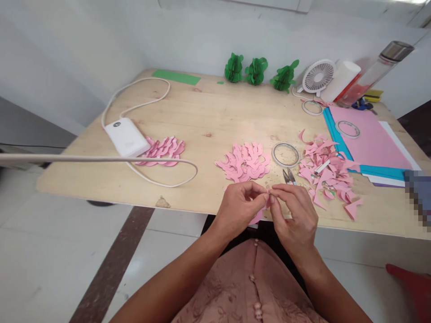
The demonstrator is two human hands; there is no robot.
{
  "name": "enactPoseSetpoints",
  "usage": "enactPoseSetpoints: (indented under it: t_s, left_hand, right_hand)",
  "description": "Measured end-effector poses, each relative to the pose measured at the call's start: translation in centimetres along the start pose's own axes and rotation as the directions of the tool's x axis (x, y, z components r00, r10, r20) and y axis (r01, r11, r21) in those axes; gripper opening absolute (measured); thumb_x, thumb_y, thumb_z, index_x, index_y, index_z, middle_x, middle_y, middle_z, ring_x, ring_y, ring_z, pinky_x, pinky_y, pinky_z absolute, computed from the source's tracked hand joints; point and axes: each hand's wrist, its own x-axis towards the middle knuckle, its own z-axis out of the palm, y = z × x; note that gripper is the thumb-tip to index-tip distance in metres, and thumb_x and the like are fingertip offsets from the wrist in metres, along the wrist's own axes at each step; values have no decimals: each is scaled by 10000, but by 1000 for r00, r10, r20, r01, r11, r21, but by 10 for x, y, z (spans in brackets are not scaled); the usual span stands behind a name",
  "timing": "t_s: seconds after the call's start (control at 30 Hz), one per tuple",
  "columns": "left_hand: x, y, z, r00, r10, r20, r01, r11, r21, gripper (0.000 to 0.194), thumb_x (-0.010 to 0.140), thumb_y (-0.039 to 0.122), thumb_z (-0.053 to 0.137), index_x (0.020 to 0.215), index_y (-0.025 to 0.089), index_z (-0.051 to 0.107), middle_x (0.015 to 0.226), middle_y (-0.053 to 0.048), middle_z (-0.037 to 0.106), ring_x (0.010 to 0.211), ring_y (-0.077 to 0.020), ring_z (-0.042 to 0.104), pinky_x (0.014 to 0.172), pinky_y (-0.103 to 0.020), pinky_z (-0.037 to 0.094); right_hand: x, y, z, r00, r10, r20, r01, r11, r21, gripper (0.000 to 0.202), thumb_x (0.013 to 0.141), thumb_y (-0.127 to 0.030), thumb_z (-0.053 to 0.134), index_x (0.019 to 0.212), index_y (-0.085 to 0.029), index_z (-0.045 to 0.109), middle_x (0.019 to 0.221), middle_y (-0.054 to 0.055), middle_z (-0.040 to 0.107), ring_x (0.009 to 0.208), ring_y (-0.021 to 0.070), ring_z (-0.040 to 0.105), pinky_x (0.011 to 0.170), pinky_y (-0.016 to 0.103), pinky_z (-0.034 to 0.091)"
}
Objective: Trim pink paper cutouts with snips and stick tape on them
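I have both hands together at the near edge of the wooden table [202, 116], fingertips meeting. My left hand [237, 206] and right hand [296, 215] are both pinched onto one pink paper cutout [257, 217], which is mostly covered by my fingers; only a rounded lobe of it shows below the left palm, hanging just past the table's near edge. Both grips are narrow, thumb against forefinger, closed on that piece.

Just beyond my knuckles, further onto the table, lies a heap of pink cutouts [244, 162] of the same curved shape. Small scissors [288, 176] lie beside my right hand's fingertips, points toward the heap of pink offcuts [328, 172] spread to the right. A tape ring [285, 154] sits between the cutout heap and the offcuts.

Toward the table's left side a second fan of pink pieces [163, 150] lies partly under a white power bank [126, 136], whose cable [141, 103] loops across the boards. At the right end, coloured paper sheets [370, 141] are stacked with pink on top, carrying another tape ring [348, 129]. Along the table's far edge stand three green paper ornaments [256, 71], a small white fan [318, 76] and a clear bottle [373, 74] lying tilted.
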Motion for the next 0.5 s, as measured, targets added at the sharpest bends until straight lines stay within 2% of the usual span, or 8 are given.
enactPoseSetpoints:
  t_s: [0.27, 0.5]
  left_hand:
    - [-1, -6, -1, 994, 96, -51, -84, 977, 195, 87, 714, 194, 589, 654, 153, 637, 597, 14, 608, 573, -102, 527, 540, -196, 415]
    - [-1, -10, -1, 991, 120, -64, -104, 970, 222, 101, 729, 206, 580, 655, 158, 628, 613, 16, 609, 590, -105, 524, 549, -201, 413]
  right_hand:
    - [-2, 0, 1, 1000, -21, -3, 21, 1000, -22, 181, 775, -33, 584, 885, -170, 626, 863, 90, 654, 818, 203, 597, 736, 376, 499]
    - [-3, -1, 2, 999, 32, 20, -31, 999, -15, 190, 785, -48, 576, 907, -182, 634, 866, 83, 660, 827, 209, 599, 749, 385, 496]
